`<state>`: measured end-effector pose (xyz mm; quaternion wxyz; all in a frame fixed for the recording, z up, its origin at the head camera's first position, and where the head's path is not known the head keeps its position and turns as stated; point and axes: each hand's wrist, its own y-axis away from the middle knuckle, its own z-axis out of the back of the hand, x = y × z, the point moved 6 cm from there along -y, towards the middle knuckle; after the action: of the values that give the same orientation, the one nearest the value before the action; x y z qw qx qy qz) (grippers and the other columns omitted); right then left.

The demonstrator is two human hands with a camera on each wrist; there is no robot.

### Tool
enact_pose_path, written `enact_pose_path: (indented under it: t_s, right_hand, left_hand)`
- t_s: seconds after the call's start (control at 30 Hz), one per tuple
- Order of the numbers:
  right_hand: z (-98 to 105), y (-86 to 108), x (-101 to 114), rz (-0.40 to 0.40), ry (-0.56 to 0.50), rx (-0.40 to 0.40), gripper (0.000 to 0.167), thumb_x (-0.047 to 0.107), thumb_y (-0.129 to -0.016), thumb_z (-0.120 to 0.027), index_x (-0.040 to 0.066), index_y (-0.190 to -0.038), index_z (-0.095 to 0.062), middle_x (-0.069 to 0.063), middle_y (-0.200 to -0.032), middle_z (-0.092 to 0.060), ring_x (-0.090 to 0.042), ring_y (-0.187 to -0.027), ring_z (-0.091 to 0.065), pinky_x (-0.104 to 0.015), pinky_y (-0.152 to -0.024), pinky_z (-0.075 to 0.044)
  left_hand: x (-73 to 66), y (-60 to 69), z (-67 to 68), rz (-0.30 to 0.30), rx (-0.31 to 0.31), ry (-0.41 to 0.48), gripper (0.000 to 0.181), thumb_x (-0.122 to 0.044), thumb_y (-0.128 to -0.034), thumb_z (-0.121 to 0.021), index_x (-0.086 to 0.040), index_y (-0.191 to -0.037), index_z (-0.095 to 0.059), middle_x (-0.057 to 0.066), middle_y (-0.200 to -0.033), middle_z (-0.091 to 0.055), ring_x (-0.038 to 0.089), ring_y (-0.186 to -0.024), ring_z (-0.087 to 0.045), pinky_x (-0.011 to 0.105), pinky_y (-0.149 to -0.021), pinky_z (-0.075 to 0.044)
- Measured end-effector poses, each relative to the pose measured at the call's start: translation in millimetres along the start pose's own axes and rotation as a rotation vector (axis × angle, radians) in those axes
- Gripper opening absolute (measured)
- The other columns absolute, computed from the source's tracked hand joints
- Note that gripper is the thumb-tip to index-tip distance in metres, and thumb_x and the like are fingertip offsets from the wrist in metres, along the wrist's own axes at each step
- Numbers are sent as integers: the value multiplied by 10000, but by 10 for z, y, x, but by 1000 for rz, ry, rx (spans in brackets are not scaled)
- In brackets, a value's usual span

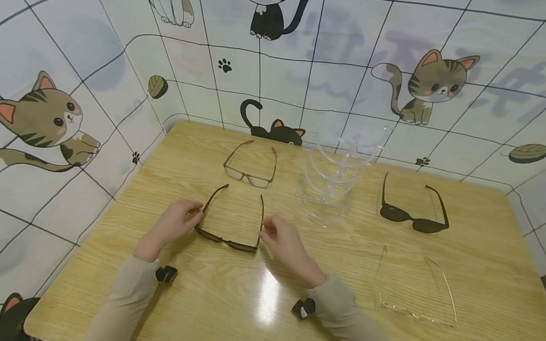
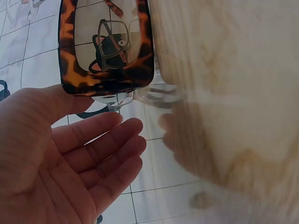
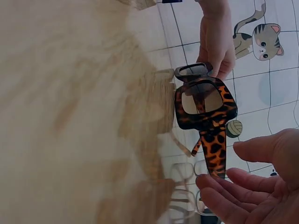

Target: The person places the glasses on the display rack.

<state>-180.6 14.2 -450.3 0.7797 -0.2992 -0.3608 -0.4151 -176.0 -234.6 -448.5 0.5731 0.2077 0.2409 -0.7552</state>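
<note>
Tortoiseshell sunglasses (image 1: 240, 246) lie on the table with temples unfolded and pointing away, lenses toward me. At their left side is my left hand (image 1: 177, 222), its fingertips at the left temple. In the left wrist view the fingers (image 2: 100, 154) are loosely extended and the thumb tip is hidden behind the frame. My right hand (image 1: 288, 246) is beside the right temple. From the right wrist view, that spotted temple (image 3: 215, 151) passes between the spread thumb and fingers; whether a fingertip touches it I cannot tell.
Thin-framed eyeglasses (image 1: 257, 181) lie behind the sunglasses. A clear plastic display stand (image 1: 328, 196) with several curved tiers stands at back centre. On the right are black sunglasses (image 1: 427, 225) and, nearer, thin gold-framed glasses (image 1: 415, 314). Cat-patterned walls border the wooden table (image 1: 213, 315).
</note>
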Motion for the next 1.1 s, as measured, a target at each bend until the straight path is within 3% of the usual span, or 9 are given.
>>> enact_pose_path:
  t_s: [0.13,0.33,0.53,0.63,0.9,1.1]
  right_hand:
    - [-34,-3,-30,-28,-72,2,200,-3,-855,-651,-62,-1027,-567,-139,-888,-647,-248,-796,-640,-270,-699,-547]
    - [-56,-13,-84,-113,-137,-5,211,0,-853,-653,-37,-1034,-550,-130,-869,-652,-227,-762,-635,-251,-641,-535]
    - [-93,-2,-155,-225,-238,22,233,30,-865,-648,-14,-1060,-527,-125,-845,-663,-205,-681,-627,-228,-519,-493]
    - [-112,13,-177,-278,-299,32,250,31,-867,-645,-13,-1078,-519,-119,-836,-657,-218,-654,-628,-241,-475,-474]
    - [-94,46,-154,-294,-422,47,289,1,-883,-611,-60,-1136,-486,-196,-904,-634,-300,-776,-648,-368,-680,-571]
    - [24,94,-89,-289,-528,35,306,-11,-897,-588,-80,-1169,-466,-244,-964,-606,-316,-826,-639,-438,-743,-562]
  left_hand:
    - [7,-1,-3,1,-16,41,256,-14,-901,-579,147,-1099,-601,248,-977,-648,341,-859,-634,452,-745,-539]
    - [52,7,-15,65,12,138,246,-37,-929,-560,132,-1102,-608,269,-1045,-635,360,-928,-629,433,-782,-539]
    - [179,19,-52,188,57,251,282,-88,-946,-555,111,-1140,-601,243,-1039,-647,283,-858,-643,249,-645,-532]
    - [235,31,-73,241,75,294,301,-111,-950,-556,104,-1157,-595,236,-1065,-641,254,-871,-640,222,-685,-521]
    - [254,57,-106,307,106,468,353,-104,-952,-547,158,-1188,-542,282,-1065,-621,145,-689,-622,274,-637,-551]
    - [230,39,-109,366,103,618,392,-118,-956,-539,169,-1222,-510,280,-1100,-605,82,-707,-618,242,-659,-552]
